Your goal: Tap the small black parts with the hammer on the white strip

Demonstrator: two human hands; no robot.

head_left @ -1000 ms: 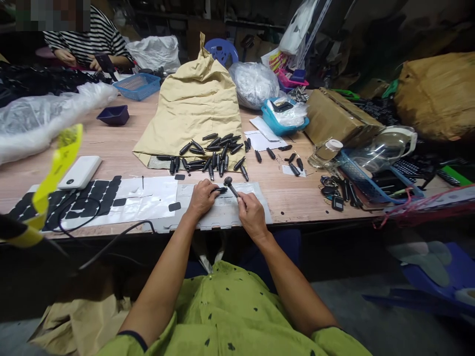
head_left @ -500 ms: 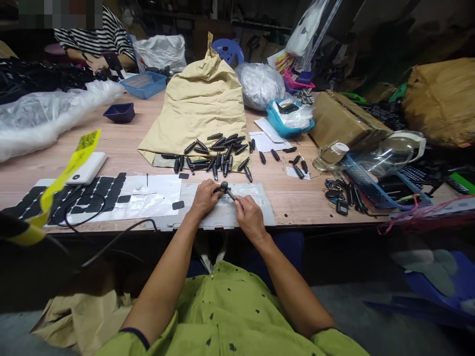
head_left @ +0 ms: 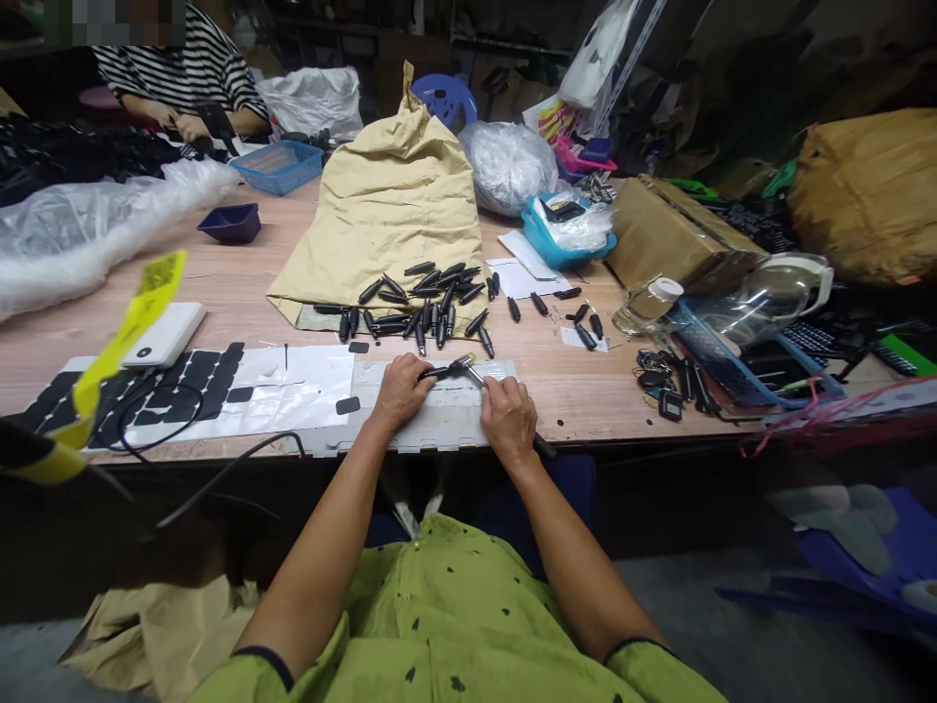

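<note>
While your left grip [head_left: 401,392] pinches a black piece [head_left: 440,371] near the frame's centre, your right grip [head_left: 508,415] clasps a hammer [head_left: 475,377].

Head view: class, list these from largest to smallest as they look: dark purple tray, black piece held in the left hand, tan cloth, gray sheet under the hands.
1. Tan cloth
2. Gray sheet, partly covered
3. Dark purple tray
4. Black piece, partly hidden
</note>
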